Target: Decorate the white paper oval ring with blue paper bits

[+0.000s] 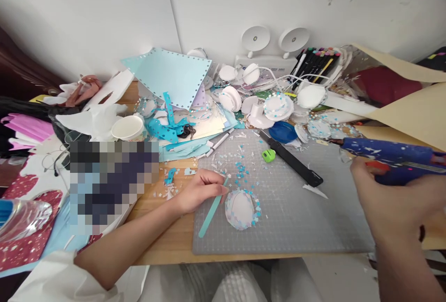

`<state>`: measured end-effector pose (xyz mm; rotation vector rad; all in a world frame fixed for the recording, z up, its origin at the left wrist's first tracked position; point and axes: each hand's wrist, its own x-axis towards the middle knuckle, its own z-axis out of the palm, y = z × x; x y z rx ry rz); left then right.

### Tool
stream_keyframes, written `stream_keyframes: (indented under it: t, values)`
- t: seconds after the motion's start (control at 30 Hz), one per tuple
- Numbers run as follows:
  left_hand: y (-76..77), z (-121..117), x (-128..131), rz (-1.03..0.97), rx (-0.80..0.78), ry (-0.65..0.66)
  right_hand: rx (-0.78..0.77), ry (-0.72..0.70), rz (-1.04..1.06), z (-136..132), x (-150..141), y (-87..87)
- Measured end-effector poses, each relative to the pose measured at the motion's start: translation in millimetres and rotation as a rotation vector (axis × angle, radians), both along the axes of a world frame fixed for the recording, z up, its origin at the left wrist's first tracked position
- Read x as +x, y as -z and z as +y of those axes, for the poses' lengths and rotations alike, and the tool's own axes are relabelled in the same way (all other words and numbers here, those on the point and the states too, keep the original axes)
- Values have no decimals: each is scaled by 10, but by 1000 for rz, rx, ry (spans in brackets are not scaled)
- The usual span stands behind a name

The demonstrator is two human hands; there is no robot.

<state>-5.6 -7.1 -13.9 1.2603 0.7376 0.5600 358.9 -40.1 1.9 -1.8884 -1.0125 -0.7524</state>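
Note:
My left hand [204,191] rests at the left edge of the grey cutting mat [296,237], its fingers pinched on a slim flat turquoise stick [210,216]. Close beside those fingertips lies a round white disc [242,209], ringed with small blue and white paper stars. On the right, my right hand [397,200] is wrapped around a blue hot glue gun [390,151] with a red trigger; its nozzle points left above the mat. Loose blue stars [240,169] are scattered just behind the disc.
A black utility knife [292,158] and a small green sharpener-like piece [268,155] lie on the mat. Behind it are star-trimmed discs [278,106], a blue dish [287,131] and punched light-blue paper [170,76]. A white cup [127,128] stands left.

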Motion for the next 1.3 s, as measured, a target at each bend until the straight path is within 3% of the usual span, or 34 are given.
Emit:
stream_keyframes:
  t: [0.03,0.17,0.27,0.37,0.5,1.3]
  values:
    - [-3,0,0,-2,1,1,28,-43,1,60,-108,-54]
    - [-10,5,3,13,15,-5,3,-467,-17,241,-677,-168]
    - [-36,18,8,26,18,17,-39,-664,-26,288,-1022,-96]
    - [-68,33,9,50,19,50,-115,-768,77,276,-1176,44]
    - [-83,43,8,60,8,64,-195,-813,164,241,-1191,147]
    - [-89,53,11,6,3,86,-135,-835,-100,270,-1162,137]
